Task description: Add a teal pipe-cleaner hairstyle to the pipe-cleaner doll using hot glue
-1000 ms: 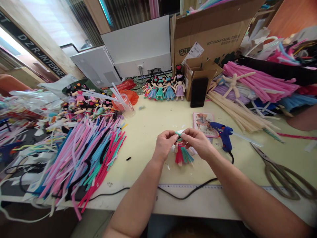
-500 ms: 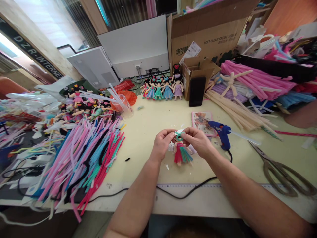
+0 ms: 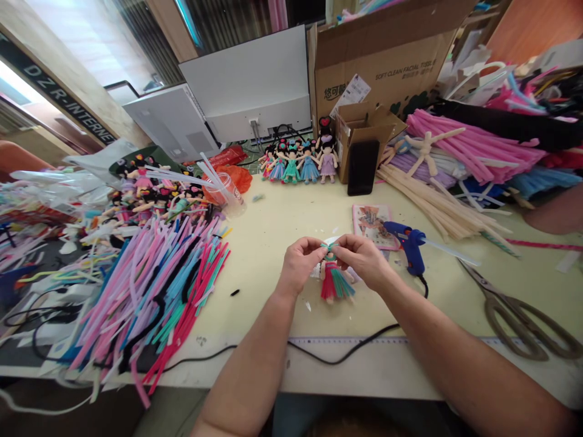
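Observation:
Over the middle of the table my left hand (image 3: 298, 264) and my right hand (image 3: 363, 260) meet, both pinching a short teal pipe cleaner piece (image 3: 328, 246) between their fingertips. Just below them hangs a small pipe-cleaner doll (image 3: 336, 283) with a red and teal skirt, its top hidden behind my fingers. I cannot tell which hand carries the doll.
A blue glue gun (image 3: 409, 245) and a small card (image 3: 373, 222) lie right of my hands, large scissors (image 3: 514, 312) farther right. A heap of coloured pipe cleaners (image 3: 155, 291) fills the left. Finished dolls (image 3: 300, 164), a phone (image 3: 362, 168) and cardboard boxes (image 3: 387, 60) stand behind. A ruler (image 3: 392, 343) lies along the front edge.
The teal piece, held as an open loop half a second ago, is now squeezed tighter between my fingertips. Hands and doll stay in the same spot.

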Motion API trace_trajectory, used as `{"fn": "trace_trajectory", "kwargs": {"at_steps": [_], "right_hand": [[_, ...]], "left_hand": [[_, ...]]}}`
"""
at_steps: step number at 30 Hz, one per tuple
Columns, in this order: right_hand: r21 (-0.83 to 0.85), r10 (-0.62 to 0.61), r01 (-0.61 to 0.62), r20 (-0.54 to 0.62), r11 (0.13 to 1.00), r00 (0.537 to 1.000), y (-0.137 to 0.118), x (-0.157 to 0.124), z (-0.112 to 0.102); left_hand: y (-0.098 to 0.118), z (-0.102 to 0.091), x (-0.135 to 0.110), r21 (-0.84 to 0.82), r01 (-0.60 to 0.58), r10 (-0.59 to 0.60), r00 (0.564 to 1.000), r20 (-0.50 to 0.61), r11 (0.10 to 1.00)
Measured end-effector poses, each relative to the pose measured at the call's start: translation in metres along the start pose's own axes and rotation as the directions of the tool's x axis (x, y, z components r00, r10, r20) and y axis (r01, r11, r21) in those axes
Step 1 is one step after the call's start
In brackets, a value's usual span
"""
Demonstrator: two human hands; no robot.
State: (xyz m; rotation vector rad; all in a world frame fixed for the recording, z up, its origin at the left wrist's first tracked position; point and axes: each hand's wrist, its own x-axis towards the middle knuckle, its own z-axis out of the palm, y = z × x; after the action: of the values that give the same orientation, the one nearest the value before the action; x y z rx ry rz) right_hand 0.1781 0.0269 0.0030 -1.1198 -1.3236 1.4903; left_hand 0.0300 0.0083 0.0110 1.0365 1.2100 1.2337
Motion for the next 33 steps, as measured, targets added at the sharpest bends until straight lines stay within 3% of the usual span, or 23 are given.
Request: {"fn": "trace_trajectory", "kwargs": {"at_steps": [11, 22, 33], "right_hand": [[0.005, 0.013, -0.013, 0.004, 1.000, 1.000, -0.004, -0.001, -0.004], [0.004, 0.004, -0.004, -0.021, 1.000, 1.000, -0.009, -0.001, -0.004], [0.001, 0.008, -0.008, -0.036, 1.000, 0.999, -0.009, 0.000, -0.008]], "left_hand": [[-0.008, -0.006, 0.007, -0.188, 0.103, -0.107, 0.994, -0.010, 0.977], [-0.010, -0.007, 0.007, -0.194, 0.043, -0.049, 0.999, -0.024, 0.980], [-0.002, -0.008, 0.006, -0.229, 0.077, -0.074, 0.997, 0.024, 0.970]]}}
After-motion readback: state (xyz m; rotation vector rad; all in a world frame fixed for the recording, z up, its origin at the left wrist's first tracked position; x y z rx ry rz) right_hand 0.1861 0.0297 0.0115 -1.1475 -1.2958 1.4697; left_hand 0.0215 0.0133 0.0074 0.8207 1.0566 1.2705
